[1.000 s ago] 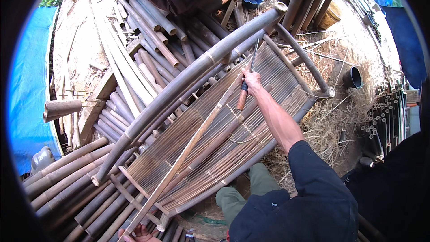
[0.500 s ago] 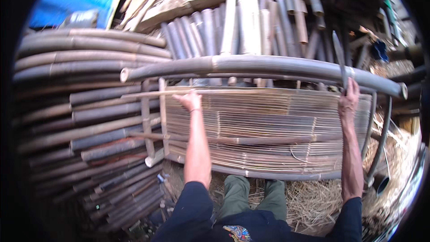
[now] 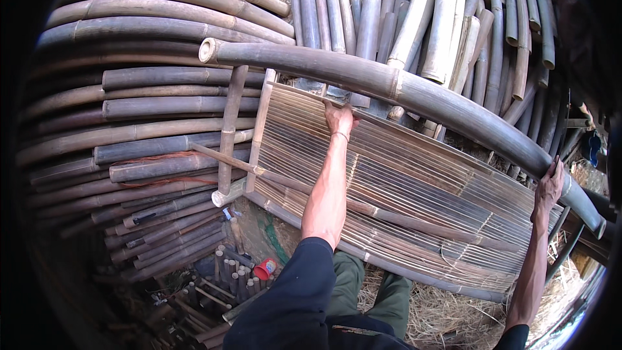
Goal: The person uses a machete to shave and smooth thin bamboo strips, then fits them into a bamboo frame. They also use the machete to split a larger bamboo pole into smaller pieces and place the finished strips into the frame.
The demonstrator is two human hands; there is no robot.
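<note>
A slatted bamboo panel (image 3: pixel 402 178) lies tilted across the space in front of my legs, made of many thin strips. At its far edge my left hand (image 3: pixel 340 118) is closed around a thin bamboo strip (image 3: pixel 298 93) that runs along that edge. Farther right, my right hand (image 3: pixel 551 185) is closed at the thick dark bamboo pole (image 3: pixel 311 65), with a long knife whose blade is seen nearly edge-on and hard to make out. That pole crosses just beyond the panel. A thinner bamboo rod (image 3: pixel 363 207) passes over the panel's middle.
Stacked bamboo poles (image 3: pixel 155 78) fill the left side. More cut bamboo lengths (image 3: pixel 369 19) lie beyond the thick pole. A red cup (image 3: pixel 264 268) stands near short cut bamboo pieces at lower left. Straw (image 3: pixel 453 314) covers ground at lower right.
The view has turned, so panel and thick pole now slant down to the right. My left hand has moved right along the far edge. The knife blade, plainly upright before, is now barely visible.
</note>
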